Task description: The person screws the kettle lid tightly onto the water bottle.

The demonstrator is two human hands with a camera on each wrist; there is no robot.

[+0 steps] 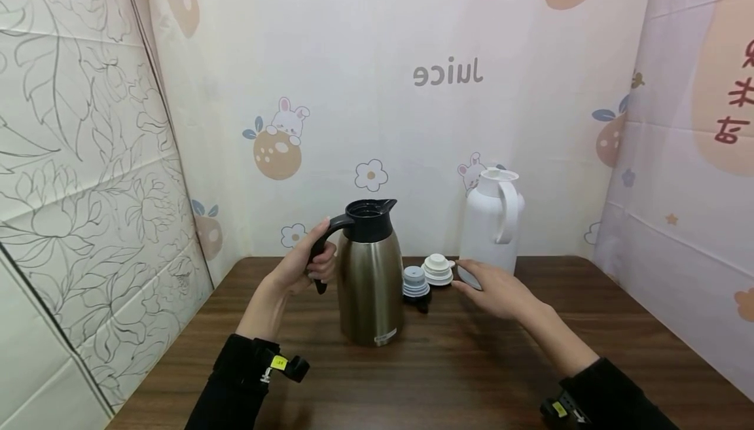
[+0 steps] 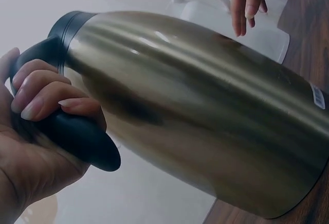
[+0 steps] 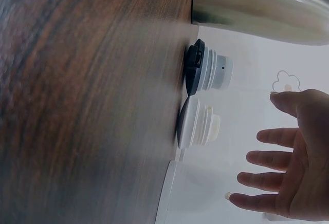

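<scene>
A brushed gold-brown metal thermos jug [image 1: 370, 292] with a black neck and spout stands upright, its mouth uncovered. My left hand [image 1: 303, 263] grips its black handle [image 2: 85, 139] with curled fingers. Just right of the jug lies a black lid [image 3: 193, 69] turned over, its grey stopper [image 1: 414, 277] facing up. Beside it is a white lid [image 1: 438, 269], also upside down. My right hand [image 1: 495, 287] hovers near the white lid, fingers spread and holding nothing in the right wrist view [image 3: 288, 167].
Behind my right hand stands a white jug [image 1: 491, 220] with a white handle, its top uncovered. The dark wooden table [image 1: 377, 391] is backed by a patterned curtain [image 1: 377, 116], with more hangings at both sides.
</scene>
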